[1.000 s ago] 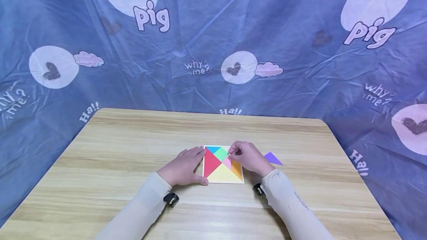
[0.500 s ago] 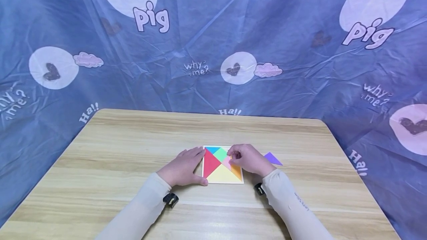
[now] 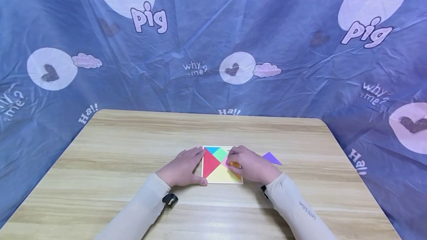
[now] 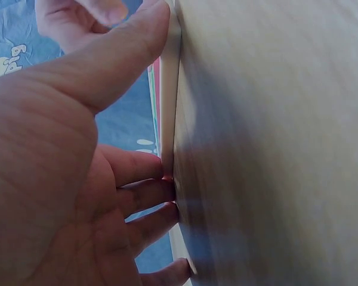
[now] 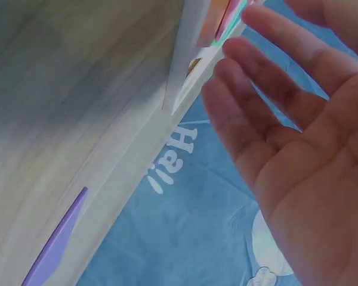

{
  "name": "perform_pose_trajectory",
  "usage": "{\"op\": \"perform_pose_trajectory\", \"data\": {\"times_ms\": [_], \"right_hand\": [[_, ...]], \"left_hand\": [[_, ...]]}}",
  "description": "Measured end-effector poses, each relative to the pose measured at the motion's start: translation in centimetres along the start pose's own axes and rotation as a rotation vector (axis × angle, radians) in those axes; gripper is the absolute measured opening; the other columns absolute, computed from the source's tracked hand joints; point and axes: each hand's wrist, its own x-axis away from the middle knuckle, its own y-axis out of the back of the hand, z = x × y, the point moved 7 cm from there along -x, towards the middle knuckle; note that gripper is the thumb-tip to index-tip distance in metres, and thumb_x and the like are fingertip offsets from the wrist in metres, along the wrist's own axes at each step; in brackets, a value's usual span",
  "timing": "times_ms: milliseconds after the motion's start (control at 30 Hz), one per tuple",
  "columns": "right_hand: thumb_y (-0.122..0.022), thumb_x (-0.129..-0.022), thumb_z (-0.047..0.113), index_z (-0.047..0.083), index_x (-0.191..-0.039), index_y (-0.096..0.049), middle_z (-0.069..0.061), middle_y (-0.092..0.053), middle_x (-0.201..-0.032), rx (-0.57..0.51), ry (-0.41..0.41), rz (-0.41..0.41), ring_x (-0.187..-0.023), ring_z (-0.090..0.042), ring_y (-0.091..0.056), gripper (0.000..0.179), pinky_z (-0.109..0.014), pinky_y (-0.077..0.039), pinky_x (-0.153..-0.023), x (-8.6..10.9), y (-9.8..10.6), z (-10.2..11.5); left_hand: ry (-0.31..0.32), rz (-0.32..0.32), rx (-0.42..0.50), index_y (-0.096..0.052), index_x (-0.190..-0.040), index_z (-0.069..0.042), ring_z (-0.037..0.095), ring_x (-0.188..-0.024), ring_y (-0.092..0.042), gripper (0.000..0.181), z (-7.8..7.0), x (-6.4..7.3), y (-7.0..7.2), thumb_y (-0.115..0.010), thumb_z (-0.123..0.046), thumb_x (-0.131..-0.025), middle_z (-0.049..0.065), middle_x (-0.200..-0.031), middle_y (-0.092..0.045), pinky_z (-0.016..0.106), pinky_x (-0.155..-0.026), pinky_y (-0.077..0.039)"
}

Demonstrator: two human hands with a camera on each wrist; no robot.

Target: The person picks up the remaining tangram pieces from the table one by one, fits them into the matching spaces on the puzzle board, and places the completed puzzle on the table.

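A square tangram tray [image 3: 220, 184] lies on the table, holding flat coloured pieces. These are a red triangle [image 3: 209, 163], a yellow triangle [image 3: 218, 175], a blue triangle [image 3: 211, 149], a green square [image 3: 220, 154], a pink piece [image 3: 224, 162] and an orange piece [image 3: 237, 173]. My left hand [image 3: 182, 166] rests along the tray's left side, thumb at the near corner, fingers at the far one. Over the tray's right half, my right hand [image 3: 251, 164] touches the pink piece with bent fingers and partly covers the orange one. A purple triangle [image 3: 271, 158] lies outside the tray, to the right.
The wooden table [image 3: 133, 136] extends around the tray on all sides. Behind it hangs a blue printed cloth [image 3: 186, 32], which also runs along the left and right sides. A black wrist device [image 3: 170, 200] sits at the left cuff.
My right hand has shifted slightly nearer, its fingers more bent over the pink and orange pieces. My left hand has stayed at the tray's left side. The purple triangle has not moved on the table.
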Motion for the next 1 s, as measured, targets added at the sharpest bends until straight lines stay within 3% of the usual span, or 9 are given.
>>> {"op": "perform_pose_trajectory", "data": {"times_ms": [300, 600, 1000], "right_hand": [[-0.074, -0.095, 0.017, 0.01, -0.109, -0.079, -0.005, -0.069, -0.118, 0.088, 0.017, 0.006, -0.11, -0.022, -0.062, 0.016, -0.039, -0.055, -0.098, 0.7, -0.5, 0.4], [-0.075, -0.095, 0.015, 0.011, -0.109, -0.08, -0.009, -0.068, -0.122, 0.007, 0.016, 0.024, -0.111, -0.024, -0.067, 0.015, -0.039, -0.058, -0.096, 1.1, -0.6, 0.1], [-0.074, -0.095, 0.012, 0.011, -0.106, -0.076, 0.001, -0.072, -0.106, -0.06, -0.033, 0.029, -0.099, -0.017, -0.066, 0.012, -0.036, -0.06, -0.09, 1.1, -0.1, -0.6]], "left_hand": [[0.006, 0.009, -0.009, -0.033, -0.16, 0.0, 0.032, -0.155, -0.028, 0.108, 0.0, 0.1, 0.0, -0.08, -0.058, -0.083, 0.014, -0.167, -0.032, 0.053, -0.126, -0.023], [0.007, 0.008, -0.013, -0.033, -0.16, 0.0, 0.032, -0.155, -0.028, 0.107, 0.1, 0.0, -0.1, -0.079, -0.059, -0.084, 0.014, -0.167, -0.032, 0.053, -0.126, -0.023], [0.002, 0.01, -0.023, -0.032, -0.161, -0.001, 0.032, -0.156, -0.027, 0.107, 0.2, 0.0, -0.2, -0.078, -0.06, -0.084, 0.013, -0.168, -0.03, 0.053, -0.126, -0.023]]}}
